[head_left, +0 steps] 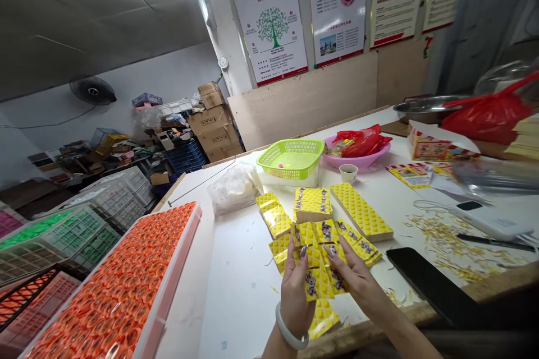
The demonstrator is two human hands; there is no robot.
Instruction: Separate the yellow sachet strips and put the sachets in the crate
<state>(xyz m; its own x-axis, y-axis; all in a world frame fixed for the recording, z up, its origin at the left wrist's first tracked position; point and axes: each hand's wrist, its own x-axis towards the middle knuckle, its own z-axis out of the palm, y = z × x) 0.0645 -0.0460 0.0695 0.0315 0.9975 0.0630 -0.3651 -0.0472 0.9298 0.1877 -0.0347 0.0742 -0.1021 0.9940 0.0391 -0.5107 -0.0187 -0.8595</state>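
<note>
Posters (pixel 273 39) line the wall at twelve o'clock, above a white bench (pixel 236 269) crowded with yellow printed goods. Taking the person's two hands as the middle of the dial, I can see the left hand (pixel 297 280), a pale bangle (pixel 290 334) on its wrist, and the right hand (pixel 351 277) facing each other. Each grip is closed on a cluster of yellow cards (pixel 314 252) held between them over the near side of the bench, thumbs on top. Straight on at twelve sits a squared yellow stack (pixel 314 207); a longer yellow block (pixel 362 213) lies between one and two, and a yellow strip (pixel 273 216) at ten. Farther out at eleven stands a green basket (pixel 288 173); a white cup (pixel 348 175) is at one, just in front of a pink basin (pixel 362 162) bearing a red bag (pixel 366 143). Round three lies a black phone (pixel 425 280), with yellowish scraps (pixel 446 241) beyond it. At nine, a long tray (pixel 179 277) is packed with orange pieces (pixel 122 286).
</note>
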